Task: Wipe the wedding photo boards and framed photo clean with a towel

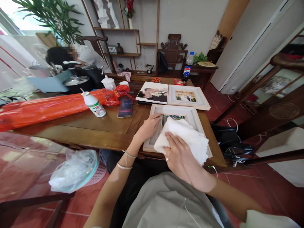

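The person's left hand (152,125) is resting at the left side of a rectangular, pale wooden picture frame (174,107), its fingers lying extended and relaxed over the border. The right hand (178,155) is pressing down on a white, fluffy fabric cloth (193,136), its fingers stretching across the top; whether they are also pinching a fold underneath, one cannot tell. The cloth is covering much of the frame's lower right, while part of a photo is showing above it. The frame is lying flat near the front edge of a brown wooden table (114,134). Just behind it, a second pale wooden frame (204,103) is lying beside a rectangular dark-and-white photo panel (154,98). A dark rectangular phone (125,107) is lying to the left, near a white plastic bottle with a green-trimmed label (94,104).
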A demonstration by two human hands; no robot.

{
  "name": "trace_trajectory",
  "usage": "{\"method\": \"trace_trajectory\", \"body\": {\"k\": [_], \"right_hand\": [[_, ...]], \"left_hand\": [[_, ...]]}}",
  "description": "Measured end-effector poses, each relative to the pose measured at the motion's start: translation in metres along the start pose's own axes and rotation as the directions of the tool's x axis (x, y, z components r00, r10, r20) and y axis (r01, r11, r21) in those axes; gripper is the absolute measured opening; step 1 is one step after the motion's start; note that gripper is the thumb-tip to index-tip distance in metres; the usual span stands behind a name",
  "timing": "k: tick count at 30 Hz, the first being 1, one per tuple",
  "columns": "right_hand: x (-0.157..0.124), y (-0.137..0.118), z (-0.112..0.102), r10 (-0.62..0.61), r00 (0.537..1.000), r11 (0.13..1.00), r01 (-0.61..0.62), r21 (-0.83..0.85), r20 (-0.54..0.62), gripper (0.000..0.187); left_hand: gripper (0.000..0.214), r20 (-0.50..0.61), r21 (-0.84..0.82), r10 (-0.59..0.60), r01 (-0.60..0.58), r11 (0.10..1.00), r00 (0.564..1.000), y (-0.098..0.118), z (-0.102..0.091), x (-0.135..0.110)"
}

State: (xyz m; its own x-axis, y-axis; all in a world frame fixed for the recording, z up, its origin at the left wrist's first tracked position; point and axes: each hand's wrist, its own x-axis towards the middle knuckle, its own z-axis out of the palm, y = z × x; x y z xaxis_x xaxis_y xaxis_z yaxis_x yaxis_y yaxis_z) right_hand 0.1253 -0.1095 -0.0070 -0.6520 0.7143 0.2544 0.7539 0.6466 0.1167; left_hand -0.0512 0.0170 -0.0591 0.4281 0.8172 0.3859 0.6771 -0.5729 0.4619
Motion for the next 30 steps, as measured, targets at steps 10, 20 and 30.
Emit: {"method": "trace_trajectory", "body": {"k": [10, 20, 30], "right_hand": [[-0.043, 0.081, -0.036, 0.088, 0.969, 0.973, -0.133, 0.187, 0.232, 0.031], [0.01, 0.146, 0.007, 0.145, 0.989, 0.987, -0.145, 0.063, 0.013, 0.023], [0.076, 0.149, 0.015, 0.059, 0.988, 0.973, -0.09, 0.213, 0.146, 0.034]], "left_hand": [[0.04, 0.028, 0.001, -0.012, 0.012, 1.0, 1.0, -0.001, 0.0, 0.0], [0.04, 0.046, 0.002, -0.018, 0.018, 1.0, 0.999, 0.003, -0.003, 0.001], [0.041, 0.049, 0.013, -0.028, 0.028, 1.0, 0.998, 0.001, -0.002, 0.001]]}}
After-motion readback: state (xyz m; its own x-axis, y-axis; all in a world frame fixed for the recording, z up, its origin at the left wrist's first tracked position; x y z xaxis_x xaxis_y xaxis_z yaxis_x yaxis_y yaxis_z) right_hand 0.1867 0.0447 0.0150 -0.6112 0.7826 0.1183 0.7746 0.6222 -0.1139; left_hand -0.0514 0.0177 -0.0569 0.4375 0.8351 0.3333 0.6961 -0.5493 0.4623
